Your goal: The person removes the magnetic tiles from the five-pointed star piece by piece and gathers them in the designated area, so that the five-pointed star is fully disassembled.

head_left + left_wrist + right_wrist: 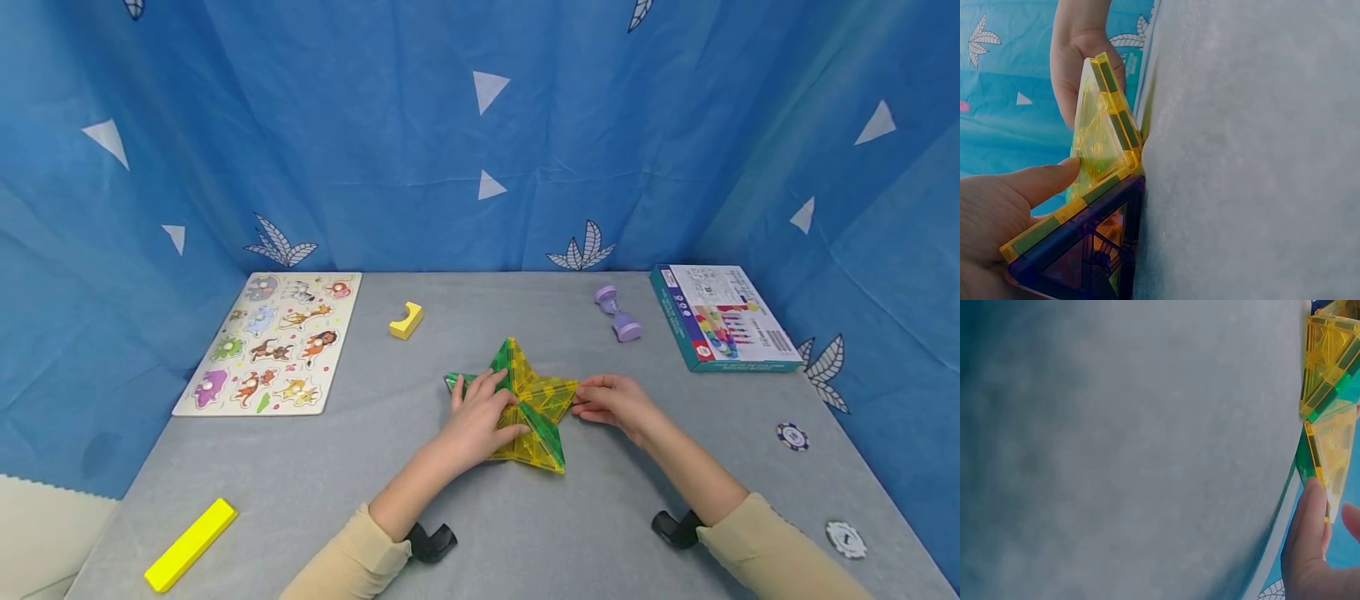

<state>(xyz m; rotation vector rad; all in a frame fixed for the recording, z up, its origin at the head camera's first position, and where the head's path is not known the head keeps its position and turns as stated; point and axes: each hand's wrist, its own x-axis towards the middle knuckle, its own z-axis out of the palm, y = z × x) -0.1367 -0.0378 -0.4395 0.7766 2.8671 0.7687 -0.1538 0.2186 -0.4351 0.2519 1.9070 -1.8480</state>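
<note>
A star built of see-through yellow and green magnetic tiles lies on the table in front of me. My left hand holds its left side, with fingers spread over the top and the thumb bent onto the near point. In the left wrist view the thumb presses a yellow tile, and a dark purple tile shows below. From the right, my right hand reaches the star's right tip. In the right wrist view, its straight fingers touch that point's yellow edge while the thumb stands apart.
An animal peg puzzle lies at the back left, near a yellow arched block. Behind the star is a purple hourglass; a game box sits farther right. Poker chips lie right, a yellow bar front left.
</note>
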